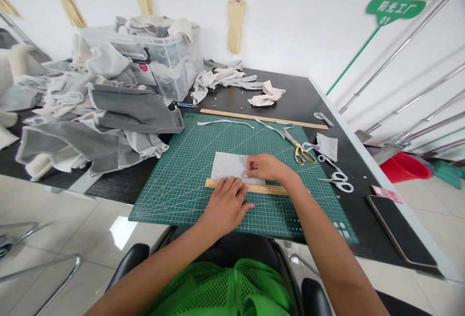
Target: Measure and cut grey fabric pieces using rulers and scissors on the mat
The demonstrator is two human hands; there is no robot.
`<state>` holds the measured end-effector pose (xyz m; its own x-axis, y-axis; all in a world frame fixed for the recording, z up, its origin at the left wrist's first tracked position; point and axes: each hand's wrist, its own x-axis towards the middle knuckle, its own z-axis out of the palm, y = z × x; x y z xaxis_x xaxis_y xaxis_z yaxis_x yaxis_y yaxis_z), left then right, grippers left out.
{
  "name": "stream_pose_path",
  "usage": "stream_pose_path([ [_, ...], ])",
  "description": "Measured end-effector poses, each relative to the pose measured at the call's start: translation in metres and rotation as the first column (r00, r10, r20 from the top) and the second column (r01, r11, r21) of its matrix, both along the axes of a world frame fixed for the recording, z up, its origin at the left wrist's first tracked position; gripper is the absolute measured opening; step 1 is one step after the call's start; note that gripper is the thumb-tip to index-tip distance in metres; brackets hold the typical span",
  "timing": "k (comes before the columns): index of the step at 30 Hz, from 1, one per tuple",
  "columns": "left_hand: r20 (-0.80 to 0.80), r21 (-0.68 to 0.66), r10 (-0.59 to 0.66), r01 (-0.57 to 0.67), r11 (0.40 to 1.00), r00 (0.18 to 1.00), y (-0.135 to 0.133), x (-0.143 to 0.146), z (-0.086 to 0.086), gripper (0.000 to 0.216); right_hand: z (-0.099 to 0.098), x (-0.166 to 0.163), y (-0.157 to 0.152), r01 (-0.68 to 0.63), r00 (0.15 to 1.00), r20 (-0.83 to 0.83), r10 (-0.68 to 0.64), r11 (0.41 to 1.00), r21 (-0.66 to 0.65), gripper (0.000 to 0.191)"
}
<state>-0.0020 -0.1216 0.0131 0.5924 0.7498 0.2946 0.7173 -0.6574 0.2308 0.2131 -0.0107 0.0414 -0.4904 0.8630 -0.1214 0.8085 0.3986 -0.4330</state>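
On the green cutting mat (174, 175) lies a light grey rectangle of cloth (228, 164). A short wooden ruler (268, 189) rests across the cloth's near edge. My left hand (225, 205) lies over the ruler's left part, palm down, fingers stretched out and pressing it. Just above the ruler, my right hand (268, 167) rests on the right side of the cloth with its fingers curled together; what the fingertips hold, if anything, is hidden. Gold-handled scissors (301, 151) and white-handled scissors (339, 179) lie to the right.
A long wooden ruler (247, 116) and cloth strips lie along the mat's far edge. Heaped grey cloth (136, 105) and a clear plastic bin (174, 64) occupy the left. A small cloth piece (327, 146) and a phone (399, 229) are at right.
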Motion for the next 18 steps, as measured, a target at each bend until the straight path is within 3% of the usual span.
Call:
stream_pose_path([
  [18, -0.060, -0.016, -0.116, 0.116, 0.993, 0.991, 0.001, -0.003, 0.009, 0.043, 0.000, -0.003, 0.003, 0.007, 0.999, 0.054, -0.006, 1.000, -0.018, 0.032],
])
